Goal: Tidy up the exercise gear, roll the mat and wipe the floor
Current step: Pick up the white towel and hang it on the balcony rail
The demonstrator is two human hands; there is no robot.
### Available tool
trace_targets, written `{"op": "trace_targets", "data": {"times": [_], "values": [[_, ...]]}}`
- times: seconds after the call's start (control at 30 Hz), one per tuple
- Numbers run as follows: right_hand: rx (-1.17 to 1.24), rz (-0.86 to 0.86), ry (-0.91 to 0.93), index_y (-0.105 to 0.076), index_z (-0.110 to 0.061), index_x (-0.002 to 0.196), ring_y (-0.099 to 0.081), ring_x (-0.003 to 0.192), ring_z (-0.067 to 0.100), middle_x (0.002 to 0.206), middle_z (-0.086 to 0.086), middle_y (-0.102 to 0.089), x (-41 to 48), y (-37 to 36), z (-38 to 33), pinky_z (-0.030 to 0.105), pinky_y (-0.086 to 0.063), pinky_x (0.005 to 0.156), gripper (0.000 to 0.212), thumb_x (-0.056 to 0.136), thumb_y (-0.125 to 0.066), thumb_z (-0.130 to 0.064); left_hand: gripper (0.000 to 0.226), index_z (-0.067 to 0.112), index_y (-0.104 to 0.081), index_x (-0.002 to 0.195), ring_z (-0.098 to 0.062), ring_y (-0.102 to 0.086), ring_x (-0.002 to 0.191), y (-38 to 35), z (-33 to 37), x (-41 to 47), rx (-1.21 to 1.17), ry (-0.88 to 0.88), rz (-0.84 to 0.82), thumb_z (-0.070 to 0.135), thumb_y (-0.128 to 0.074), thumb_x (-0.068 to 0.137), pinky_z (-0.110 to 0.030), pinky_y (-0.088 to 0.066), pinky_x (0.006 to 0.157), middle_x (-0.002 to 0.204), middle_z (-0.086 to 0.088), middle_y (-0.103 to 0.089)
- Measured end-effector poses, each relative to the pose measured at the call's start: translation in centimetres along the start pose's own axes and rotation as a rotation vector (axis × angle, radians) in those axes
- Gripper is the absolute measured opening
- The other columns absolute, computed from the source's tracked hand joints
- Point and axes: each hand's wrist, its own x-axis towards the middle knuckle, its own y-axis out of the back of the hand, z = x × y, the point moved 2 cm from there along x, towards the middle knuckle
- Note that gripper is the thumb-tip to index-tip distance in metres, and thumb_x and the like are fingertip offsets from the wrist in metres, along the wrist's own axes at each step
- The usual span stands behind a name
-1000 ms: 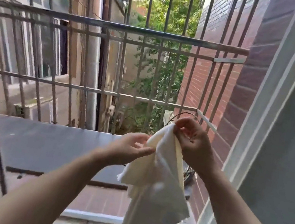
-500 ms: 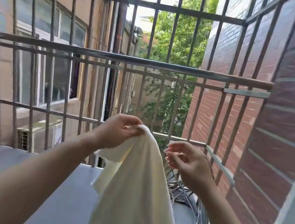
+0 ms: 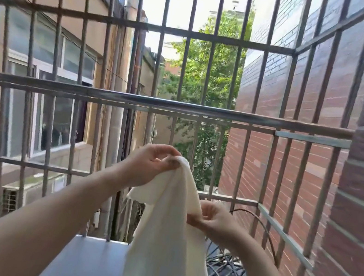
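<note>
A cream-white cloth (image 3: pixel 167 244) hangs in front of me, out over a barred window ledge. My left hand (image 3: pixel 151 166) pinches its top corner and holds it up near the middle bars. Lower and to the right, my right hand (image 3: pixel 212 221) grips the cloth's right edge between thumb and fingers. The rest of the cloth drapes down past the bottom of the view.
A cage of grey metal bars (image 3: pixel 157 104) encloses the ledge (image 3: pixel 85 264). A tangle of dark cables (image 3: pixel 226 269) lies at the ledge's right end. A red brick wall (image 3: pixel 360 193) stands on the right, with buildings and a tree beyond.
My view has tilted upward. My left hand took the cloth's top corner and raised it; my right hand let go, dropped lower and now grips the cloth's right edge.
</note>
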Motion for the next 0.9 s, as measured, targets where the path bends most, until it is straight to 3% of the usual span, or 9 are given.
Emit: {"op": "trace_targets", "data": {"times": [0.07,0.17,0.23,0.37,0.5,0.57,0.73,0.9], "values": [[0.019,0.033,0.007,-0.072,-0.014,0.086,-0.064,0.076,0.016,0.081,0.001,-0.07,0.8,0.8,-0.1,0.031,-0.055,0.07,0.013,0.076,-0.074,-0.021,0.013,0.032,-0.066,0.082,-0.014,-0.06,0.068,0.9,-0.7,0.4,-0.037,-0.008,0.019,0.028,-0.056,0.09,-0.028,-0.05,0.06,0.073,0.012,-0.067],[0.005,0.09,0.03,-0.067,0.001,0.091,-0.062,0.074,0.016,0.081,0.005,-0.067,1.9,2.0,-1.4,0.029,-0.053,0.066,0.039,0.07,-0.072,-0.031,0.012,0.02,-0.067,0.083,-0.012,-0.059,0.064,2.5,-1.7,1.4,-0.126,-0.024,0.023,0.021,-0.056,0.089,-0.022,-0.049,0.055,0.069,0.012,-0.068],[-0.031,0.146,0.071,-0.065,0.001,0.085,-0.06,0.069,0.014,0.076,0.004,-0.064,2.7,3.1,-3.0,0.029,-0.05,0.063,0.045,0.066,-0.073,-0.039,0.012,0.017,-0.067,0.083,-0.009,-0.061,0.061,3.8,-1.7,2.4,-0.135,-0.04,0.021,0.017,-0.057,0.089,-0.019,-0.049,0.053,0.069,0.011,-0.068],[-0.141,0.268,0.155,-0.065,-0.011,0.073,-0.056,0.056,0.002,0.06,-0.01,-0.062,4.2,5.3,-7.1,0.02,-0.045,0.054,0.017,0.081,-0.072,-0.025,0.009,0.018,-0.067,0.087,0.0,-0.061,0.056,6.4,-0.5,5.3,-0.067,-0.083,0.107,0.015,-0.059,0.089,-0.016,-0.05,0.05,0.067,0.011,-0.066],[-0.228,0.432,0.255,-0.069,-0.015,0.08,-0.056,0.062,0.01,0.067,-0.005,-0.065,6.0,7.4,-11.3,0.031,-0.047,0.06,0.022,0.077,-0.07,-0.037,0.009,0.029,-0.063,0.085,0.002,-0.061,0.057,9.0,1.7,8.3,-0.022,-0.16,0.135,0.024,-0.057,0.089,-0.021,-0.053,0.052,0.069,0.018,-0.066],[-0.249,0.475,0.304,-0.068,-0.014,0.08,-0.055,0.062,0.011,0.069,-0.001,-0.064,6.9,8.6,-13.6,0.03,-0.046,0.061,0.014,0.083,-0.068,-0.028,0.011,0.029,-0.062,0.084,0.003,-0.061,0.057,10.2,3.0,9.9,-0.024,-0.208,0.161,0.022,-0.057,0.09,-0.017,-0.049,0.048,0.07,0.016,-0.065],[-0.377,0.597,0.362,-0.068,-0.009,0.084,-0.055,0.064,0.018,0.075,0.014,-0.065,10.1,11.6,-18.3,0.031,-0.046,0.06,0.013,0.087,-0.063,-0.021,0.005,0.023,-0.062,0.088,-0.011,-0.06,0.069,11.7,4.7,14.6,0.024,-0.256,0.199,0.02,-0.058,0.09,-0.024,-0.05,0.055,0.082,0.008,-0.061],[-0.448,0.738,0.367,-0.068,-0.007,0.086,-0.053,0.063,0.015,0.074,0.01,-0.065,13.8,14.2,-20.7,0.025,-0.042,0.056,0.016,0.088,-0.061,-0.022,0.018,0.02,-0.064,0.102,-0.018,-0.06,0.077,12.2,4.6,19.0,0.308,-0.211,0.288,0.031,-0.057,0.09,-0.027,-0.047,0.06,0.089,0.001,-0.06]]}}
